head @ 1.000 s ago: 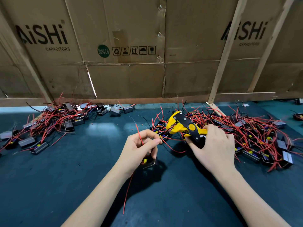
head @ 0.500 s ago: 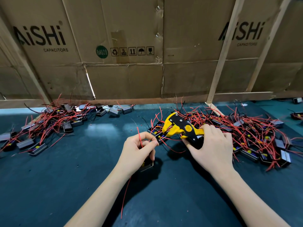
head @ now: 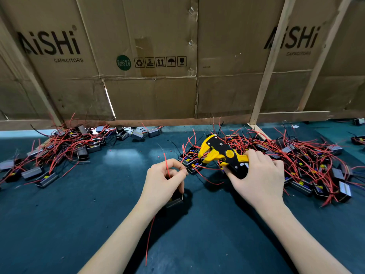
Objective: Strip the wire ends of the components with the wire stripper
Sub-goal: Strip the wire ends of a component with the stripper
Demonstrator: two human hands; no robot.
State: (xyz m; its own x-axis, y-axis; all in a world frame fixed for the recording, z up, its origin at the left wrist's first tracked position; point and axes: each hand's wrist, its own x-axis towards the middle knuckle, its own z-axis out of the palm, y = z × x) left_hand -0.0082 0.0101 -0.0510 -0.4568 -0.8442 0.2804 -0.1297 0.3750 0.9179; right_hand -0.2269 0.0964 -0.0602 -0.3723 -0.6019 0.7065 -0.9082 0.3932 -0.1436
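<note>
1. The left hand is pinching a thin red wire upright, its small black box sitting under the palm
2. The right hand is wrapping the yellow wire stripper by its handles, just right of the wire
3. The wire is looking light and floppy, so pinching close to its tip is probably steadying it best

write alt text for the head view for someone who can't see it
The left hand pinches a red wire of a small black component, while the right hand grips a yellow wire stripper. Piles of red-wired components lie on the dark table.
</note>
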